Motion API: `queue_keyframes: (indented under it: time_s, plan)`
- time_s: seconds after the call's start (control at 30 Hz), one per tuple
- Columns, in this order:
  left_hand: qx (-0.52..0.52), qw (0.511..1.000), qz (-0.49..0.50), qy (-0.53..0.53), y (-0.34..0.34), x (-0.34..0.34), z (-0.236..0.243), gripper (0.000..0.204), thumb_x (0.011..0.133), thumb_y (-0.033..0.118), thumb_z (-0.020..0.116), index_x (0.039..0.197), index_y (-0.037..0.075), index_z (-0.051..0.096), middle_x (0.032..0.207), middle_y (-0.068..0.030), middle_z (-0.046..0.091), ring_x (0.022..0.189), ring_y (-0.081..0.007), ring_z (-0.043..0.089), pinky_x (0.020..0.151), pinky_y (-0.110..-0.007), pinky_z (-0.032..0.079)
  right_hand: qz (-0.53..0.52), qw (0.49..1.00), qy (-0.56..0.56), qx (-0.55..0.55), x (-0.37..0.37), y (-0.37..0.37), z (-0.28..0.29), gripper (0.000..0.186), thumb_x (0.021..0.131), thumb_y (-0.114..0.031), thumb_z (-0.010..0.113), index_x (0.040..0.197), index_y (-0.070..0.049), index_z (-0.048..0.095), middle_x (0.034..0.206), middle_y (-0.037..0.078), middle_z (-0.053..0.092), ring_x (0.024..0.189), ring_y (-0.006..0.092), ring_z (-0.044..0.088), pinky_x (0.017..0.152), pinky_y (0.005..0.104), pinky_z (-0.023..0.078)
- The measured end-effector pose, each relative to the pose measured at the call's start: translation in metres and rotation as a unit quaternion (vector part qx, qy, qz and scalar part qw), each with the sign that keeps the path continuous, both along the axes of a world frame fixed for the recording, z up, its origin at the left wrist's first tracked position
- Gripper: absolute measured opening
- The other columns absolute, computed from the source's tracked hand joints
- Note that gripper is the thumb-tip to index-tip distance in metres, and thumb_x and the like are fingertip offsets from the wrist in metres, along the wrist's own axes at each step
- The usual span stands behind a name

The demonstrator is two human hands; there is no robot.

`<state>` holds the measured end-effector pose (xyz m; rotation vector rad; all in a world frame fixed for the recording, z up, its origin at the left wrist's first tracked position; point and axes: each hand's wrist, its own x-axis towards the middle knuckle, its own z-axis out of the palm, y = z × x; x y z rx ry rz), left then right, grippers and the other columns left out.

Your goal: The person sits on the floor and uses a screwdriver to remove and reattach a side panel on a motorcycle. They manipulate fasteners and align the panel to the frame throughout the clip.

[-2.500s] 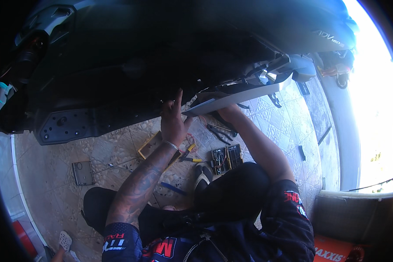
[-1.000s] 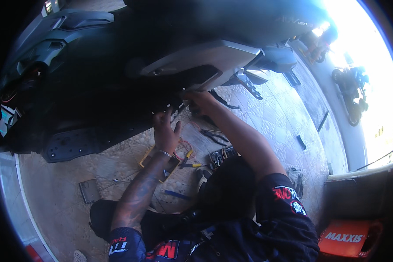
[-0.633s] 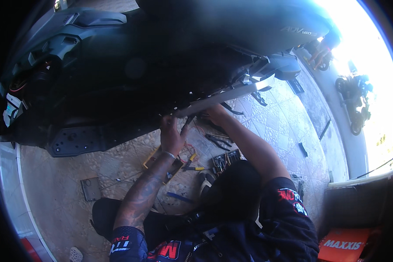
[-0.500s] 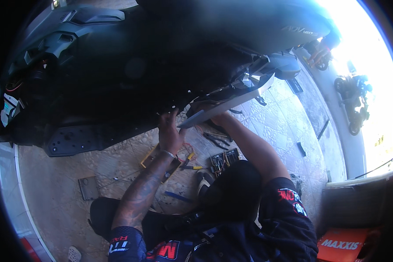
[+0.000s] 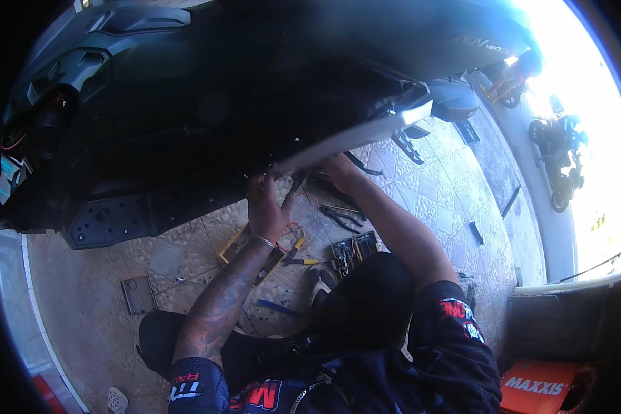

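A dark scooter (image 5: 207,83) fills the upper view, with fasteners along its lower side. A long silver side panel (image 5: 362,134) stands out edge-on from it. My left hand (image 5: 265,210) is at the panel's lower left end, thumb and fingers apart, fingertips touching that area. My right hand (image 5: 338,172) grips the panel from below; its fingertips are hidden behind it. Beneath them on the tiles lie black pliers (image 5: 338,217), a socket set (image 5: 352,252), yellow-handled tools (image 5: 298,261), an open yellow box (image 5: 236,243) with red wires and a blue strip (image 5: 276,307).
A grey tray (image 5: 138,295) lies at left on the floor. A sandal (image 5: 117,400) shows at bottom left. A person (image 5: 510,76) and a parked motorbike (image 5: 555,159) are at upper right. A red object (image 5: 535,383) and a dark ledge (image 5: 559,317) stand at lower right.
The panel swung from nearly flat against the scooter to edge-on about a second ago. In the last half second it and my right hand have risen slightly toward the scooter's body.
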<state>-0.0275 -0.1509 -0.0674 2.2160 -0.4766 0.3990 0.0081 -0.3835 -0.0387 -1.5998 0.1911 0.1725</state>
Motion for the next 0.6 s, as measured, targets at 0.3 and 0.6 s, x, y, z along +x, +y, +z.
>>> queue_keyframes:
  time_s: [0.3, 0.6]
  plan:
    - [-0.022, 0.997, -0.023, 0.068, 0.004, -0.005, 0.001, 0.091, 0.084, 0.023, 0.082, 0.162, 0.016, 0.036, 0.140, -0.0247, 0.046, 0.133, -0.0447, 0.048, 0.110, -0.051, 0.045, 0.050, 0.992, -0.036, -0.108, -0.002, -0.007, -0.014, 0.030, 0.089, -0.010, 0.074, 0.119, -0.006, 0.073, 0.120, 0.012, 0.072, 0.113, 0.0246, 0.068, 0.100, 0.0401, 0.052]
    - [-0.027, 0.997, -0.009, 0.071, 0.001, -0.010, 0.006, 0.094, 0.083, 0.016, 0.083, 0.162, 0.018, 0.034, 0.138, -0.0246, 0.045, 0.129, -0.0430, 0.050, 0.105, -0.048, 0.048, 0.146, 0.914, -0.246, -0.288, -0.011, -0.029, -0.038, 0.024, 0.087, -0.006, 0.075, 0.111, -0.006, 0.079, 0.120, 0.010, 0.073, 0.115, 0.0229, 0.069, 0.098, 0.0350, 0.053]
